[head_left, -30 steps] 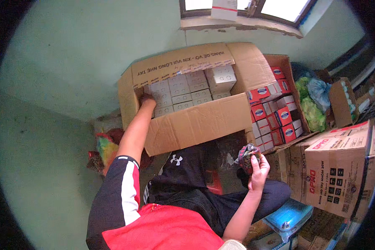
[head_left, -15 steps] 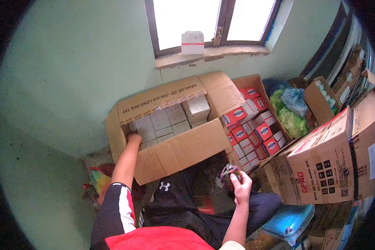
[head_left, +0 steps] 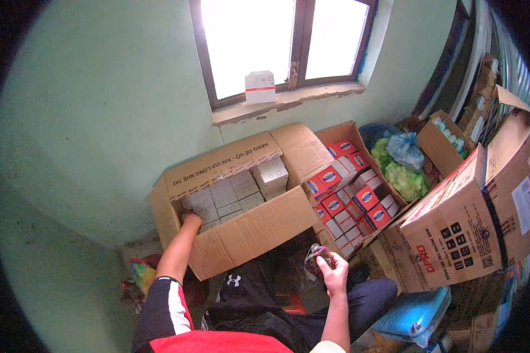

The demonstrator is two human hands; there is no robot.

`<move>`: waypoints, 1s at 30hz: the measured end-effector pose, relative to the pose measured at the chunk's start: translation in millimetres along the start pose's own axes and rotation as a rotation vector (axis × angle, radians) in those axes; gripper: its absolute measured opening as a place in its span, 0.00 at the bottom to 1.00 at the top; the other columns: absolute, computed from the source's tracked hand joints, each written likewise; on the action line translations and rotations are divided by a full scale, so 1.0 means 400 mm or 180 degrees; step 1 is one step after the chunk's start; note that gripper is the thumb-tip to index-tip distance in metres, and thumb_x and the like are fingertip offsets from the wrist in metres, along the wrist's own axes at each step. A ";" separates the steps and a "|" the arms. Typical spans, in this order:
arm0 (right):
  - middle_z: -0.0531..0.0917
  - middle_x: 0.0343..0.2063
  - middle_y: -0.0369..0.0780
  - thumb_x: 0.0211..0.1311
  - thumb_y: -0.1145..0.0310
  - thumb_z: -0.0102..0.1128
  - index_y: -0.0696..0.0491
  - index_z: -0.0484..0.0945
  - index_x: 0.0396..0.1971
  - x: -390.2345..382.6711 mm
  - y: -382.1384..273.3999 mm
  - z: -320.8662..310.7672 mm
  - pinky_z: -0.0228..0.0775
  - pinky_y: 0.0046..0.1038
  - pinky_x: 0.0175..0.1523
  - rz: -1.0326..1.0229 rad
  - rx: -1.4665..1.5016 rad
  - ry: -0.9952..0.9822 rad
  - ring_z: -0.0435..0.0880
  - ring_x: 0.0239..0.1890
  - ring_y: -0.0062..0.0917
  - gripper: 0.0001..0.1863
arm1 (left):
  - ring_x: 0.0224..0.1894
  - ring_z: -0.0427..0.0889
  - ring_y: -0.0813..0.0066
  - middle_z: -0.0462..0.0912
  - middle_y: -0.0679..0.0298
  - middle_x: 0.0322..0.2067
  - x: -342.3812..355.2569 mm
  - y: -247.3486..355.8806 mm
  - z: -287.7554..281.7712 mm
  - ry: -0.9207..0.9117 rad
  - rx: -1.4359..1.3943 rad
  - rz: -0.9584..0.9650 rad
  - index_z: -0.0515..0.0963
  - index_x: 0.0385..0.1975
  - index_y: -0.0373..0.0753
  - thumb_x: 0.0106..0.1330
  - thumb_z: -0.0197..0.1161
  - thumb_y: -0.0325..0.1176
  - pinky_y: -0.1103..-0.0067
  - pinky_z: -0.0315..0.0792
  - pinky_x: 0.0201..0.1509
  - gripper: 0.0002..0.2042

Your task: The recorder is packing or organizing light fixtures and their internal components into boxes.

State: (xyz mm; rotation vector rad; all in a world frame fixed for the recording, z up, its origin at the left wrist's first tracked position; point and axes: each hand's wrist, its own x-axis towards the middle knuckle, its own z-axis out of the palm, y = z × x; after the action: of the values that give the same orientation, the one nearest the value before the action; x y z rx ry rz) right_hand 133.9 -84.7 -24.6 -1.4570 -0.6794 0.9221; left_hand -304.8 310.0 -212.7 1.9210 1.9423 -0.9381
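Observation:
My left hand [head_left: 191, 220] reaches into the left end of an open cardboard carton [head_left: 250, 232]. The carton's wall and the depth hide its fingers. Packed in rows beside it are several small white boxes [head_left: 222, 191], and a larger white box [head_left: 270, 176] stands higher at the right end. Over my lap, my right hand [head_left: 334, 275] pinches a crumpled dark bundle with pink and grey patches [head_left: 313, 259], which looks like a rag. It hangs clear of the cartons.
Right of the carton, another open one [head_left: 350, 126] holds red-and-white boxes [head_left: 365, 198]. Beyond it lie green and blue plastic bags [head_left: 406, 150]. A large tilted carton [head_left: 453, 235] and a blue plastic-wrapped pack [head_left: 415, 315] sit at right. A white box [head_left: 259, 88] stands on the windowsill.
The whole view has shifted, so the window and cartons appear lower. My left hand stays at the carton's left end. My right hand still grips the dark bundle, turned slightly.

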 end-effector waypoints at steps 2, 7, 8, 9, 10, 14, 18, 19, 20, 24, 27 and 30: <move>0.89 0.38 0.31 0.68 0.73 0.72 0.58 0.88 0.46 0.002 -0.013 -0.005 0.75 0.20 0.46 0.0013 -0.0035 0.0015 0.83 0.37 0.12 0.10 | 0.75 0.72 0.49 0.72 0.51 0.75 0.000 -0.031 -0.012 -0.0065 0.0075 0.0017 0.72 0.73 0.35 0.72 0.61 0.47 0.61 0.66 0.78 0.33; 0.89 0.37 0.32 0.67 0.72 0.74 0.58 0.88 0.46 -0.002 0.007 -0.009 0.75 0.21 0.45 -0.0029 -0.0135 0.0108 0.82 0.37 0.12 0.11 | 0.75 0.73 0.49 0.72 0.51 0.75 -0.027 -0.010 -0.017 -0.0263 0.0209 0.0055 0.72 0.73 0.34 0.73 0.59 0.47 0.61 0.66 0.78 0.32; 0.89 0.37 0.32 0.68 0.73 0.73 0.58 0.88 0.46 0.001 0.006 -0.008 0.75 0.20 0.45 -0.0005 -0.0171 0.0094 0.83 0.37 0.12 0.10 | 0.75 0.73 0.49 0.72 0.51 0.75 -0.031 -0.007 -0.015 -0.0267 0.0208 0.0061 0.72 0.73 0.34 0.73 0.59 0.47 0.61 0.66 0.78 0.32; 0.89 0.37 0.32 0.68 0.74 0.73 0.58 0.88 0.47 0.002 0.008 -0.008 0.75 0.19 0.45 0.0022 -0.0209 0.0079 0.83 0.37 0.11 0.10 | 0.75 0.73 0.49 0.72 0.51 0.75 -0.032 -0.009 -0.019 -0.0222 0.0222 0.0074 0.72 0.73 0.34 0.73 0.59 0.47 0.61 0.66 0.78 0.32; 0.89 0.37 0.32 0.68 0.74 0.72 0.58 0.88 0.47 0.005 0.008 0.000 0.75 0.19 0.45 -0.0005 -0.0094 0.0067 0.83 0.36 0.11 0.10 | 0.75 0.72 0.49 0.72 0.51 0.75 -0.038 -0.023 -0.008 -0.0171 0.0233 0.0075 0.72 0.73 0.34 0.74 0.59 0.47 0.61 0.66 0.78 0.32; 0.88 0.37 0.31 0.68 0.74 0.73 0.58 0.88 0.47 0.005 -0.001 0.004 0.75 0.19 0.44 0.0010 -0.0105 0.0023 0.83 0.36 0.11 0.10 | 0.75 0.72 0.48 0.72 0.51 0.75 -0.040 0.001 -0.014 0.0032 0.0274 0.0069 0.73 0.73 0.34 0.74 0.59 0.47 0.60 0.66 0.78 0.32; 0.88 0.37 0.31 0.68 0.74 0.73 0.58 0.87 0.47 0.005 0.001 0.006 0.75 0.19 0.45 -0.0004 -0.0008 0.0041 0.83 0.36 0.11 0.10 | 0.76 0.71 0.48 0.72 0.51 0.75 -0.037 0.003 -0.008 0.0240 0.0314 0.0074 0.73 0.73 0.34 0.74 0.59 0.47 0.60 0.66 0.78 0.32; 0.88 0.37 0.31 0.68 0.74 0.73 0.58 0.87 0.47 0.002 -0.003 0.003 0.75 0.19 0.45 0.0001 -0.0009 0.0044 0.83 0.36 0.11 0.10 | 0.76 0.71 0.48 0.72 0.51 0.75 -0.036 0.011 -0.006 0.0285 0.0318 0.0083 0.73 0.73 0.34 0.74 0.59 0.47 0.60 0.66 0.78 0.32; 0.88 0.37 0.31 0.68 0.74 0.73 0.58 0.87 0.47 0.001 0.000 -0.003 0.75 0.19 0.45 0.0000 -0.0023 0.0041 0.83 0.36 0.11 0.10 | 0.76 0.71 0.47 0.72 0.51 0.75 -0.034 0.016 -0.005 0.0330 0.0321 0.0094 0.73 0.73 0.34 0.74 0.59 0.47 0.60 0.65 0.78 0.31; 0.90 0.39 0.33 0.68 0.75 0.73 0.59 0.88 0.46 -0.003 0.000 -0.018 0.78 0.22 0.49 -0.0060 -0.0062 0.0010 0.86 0.40 0.14 0.09 | 0.76 0.71 0.47 0.72 0.50 0.75 -0.009 -0.041 0.035 0.0553 0.0313 0.0125 0.73 0.72 0.33 0.74 0.58 0.47 0.60 0.65 0.78 0.31; 0.89 0.39 0.33 0.68 0.75 0.72 0.59 0.88 0.46 -0.006 -0.001 -0.024 0.77 0.22 0.50 -0.0155 -0.0109 0.0042 0.85 0.41 0.14 0.09 | 0.76 0.70 0.46 0.71 0.50 0.75 0.002 -0.059 0.067 0.0720 0.0338 0.0163 0.74 0.72 0.33 0.74 0.58 0.47 0.60 0.65 0.78 0.31; 0.89 0.42 0.34 0.68 0.74 0.72 0.59 0.87 0.47 -0.013 -0.004 -0.024 0.76 0.23 0.53 -0.0198 0.0022 0.0164 0.85 0.43 0.15 0.10 | 0.76 0.70 0.46 0.71 0.50 0.75 0.015 -0.073 0.064 0.0819 0.0396 0.0183 0.74 0.72 0.33 0.75 0.58 0.47 0.59 0.65 0.78 0.31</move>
State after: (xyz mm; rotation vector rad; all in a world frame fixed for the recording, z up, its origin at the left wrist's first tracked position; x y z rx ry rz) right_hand 139.8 -93.8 -22.7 -1.4409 -0.6791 0.8357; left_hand -339.9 301.9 -228.0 2.2538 1.9922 -0.8500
